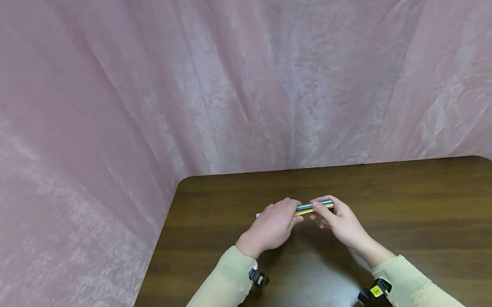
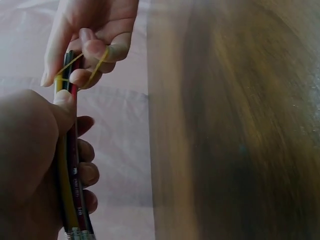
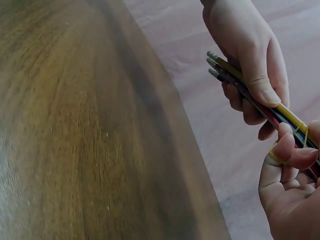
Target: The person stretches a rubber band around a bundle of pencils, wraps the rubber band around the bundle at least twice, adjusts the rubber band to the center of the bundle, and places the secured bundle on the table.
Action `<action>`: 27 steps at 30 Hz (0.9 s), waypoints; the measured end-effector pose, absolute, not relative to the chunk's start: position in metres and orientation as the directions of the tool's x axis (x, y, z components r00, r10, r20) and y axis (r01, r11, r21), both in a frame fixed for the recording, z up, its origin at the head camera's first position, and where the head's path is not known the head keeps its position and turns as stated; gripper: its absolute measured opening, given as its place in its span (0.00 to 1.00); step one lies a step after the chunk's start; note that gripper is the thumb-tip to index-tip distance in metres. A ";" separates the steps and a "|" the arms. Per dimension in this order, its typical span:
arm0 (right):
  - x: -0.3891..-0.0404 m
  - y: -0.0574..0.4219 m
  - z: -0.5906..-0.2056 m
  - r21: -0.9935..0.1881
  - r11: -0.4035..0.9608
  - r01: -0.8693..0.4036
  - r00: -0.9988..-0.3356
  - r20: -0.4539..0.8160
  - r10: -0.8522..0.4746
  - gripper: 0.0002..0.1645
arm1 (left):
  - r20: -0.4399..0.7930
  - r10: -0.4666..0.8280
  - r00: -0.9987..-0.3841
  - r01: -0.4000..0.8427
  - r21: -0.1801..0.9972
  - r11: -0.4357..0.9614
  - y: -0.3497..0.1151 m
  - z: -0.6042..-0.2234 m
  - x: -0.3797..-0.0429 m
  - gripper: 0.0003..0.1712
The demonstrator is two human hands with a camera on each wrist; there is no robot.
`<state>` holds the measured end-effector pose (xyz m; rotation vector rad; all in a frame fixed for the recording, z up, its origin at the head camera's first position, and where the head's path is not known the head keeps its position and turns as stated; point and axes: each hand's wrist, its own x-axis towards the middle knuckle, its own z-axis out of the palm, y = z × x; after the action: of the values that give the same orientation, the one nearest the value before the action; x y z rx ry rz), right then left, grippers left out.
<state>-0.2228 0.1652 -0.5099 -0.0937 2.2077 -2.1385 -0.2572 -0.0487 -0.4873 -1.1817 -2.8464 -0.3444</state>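
Observation:
A bundle of several pencils (image 2: 75, 185), one yellow and others dark or red, is held just above the table. My left hand (image 1: 273, 225) grips it along its length, thumb pressed on top and fingers curled underneath. Metal-capped ends (image 3: 214, 62) stick out beyond that hand in the right wrist view. At the other end, my right hand (image 1: 343, 223) holds a thin yellow rubber band (image 2: 101, 61). The band loops round the pencils and stretches over the right fingers, whose tips touch the bundle. The pencils' far tips are partly hidden by the right hand.
Beneath both hands lies a brown wooden table (image 1: 421, 222) with rounded back corners. A pink curtain (image 1: 233, 69) hangs behind it and along its left side. Small black cameras (image 1: 259, 278) are strapped to both sleeved wrists.

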 end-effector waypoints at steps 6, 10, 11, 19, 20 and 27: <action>-0.219 0.164 -0.514 -1.000 0.024 -0.015 -0.997 0.013 -0.076 0.21 | 0.152 0.686 -0.711 0.702 0.099 0.706 -0.048 -0.486 -0.254 0.12; -0.218 0.160 -0.517 -0.997 -0.080 -0.011 -0.999 0.014 -0.034 0.21 | 0.227 0.670 -0.706 0.677 -0.059 0.734 -0.047 -0.487 -0.253 0.09; -0.217 0.160 -0.518 -0.994 -0.105 -0.005 -1.000 0.007 -0.022 0.21 | 0.247 0.663 -0.707 0.665 -0.086 0.742 -0.047 -0.488 -0.253 0.09; -0.207 0.153 -0.521 -0.990 -0.136 0.046 -0.996 -0.036 -0.077 0.16 | 0.374 0.543 -0.752 0.552 -0.093 0.829 -0.043 -0.495 -0.259 0.09; -0.206 0.153 -0.521 -0.994 -0.099 0.051 -0.993 -0.040 -0.114 0.17 | 0.383 0.528 -0.758 0.539 -0.088 0.838 -0.042 -0.495 -0.260 0.09; -0.201 0.161 -0.512 -0.941 0.253 -0.223 -0.894 0.094 -0.438 0.12 | 0.324 0.466 -0.823 0.492 -0.003 0.871 -0.039 -0.499 -0.259 0.10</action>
<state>-0.2006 0.1613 -0.5119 -0.6240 2.3324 -1.7020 -0.2588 -0.0388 -0.4989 -0.7179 -2.7268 -0.1155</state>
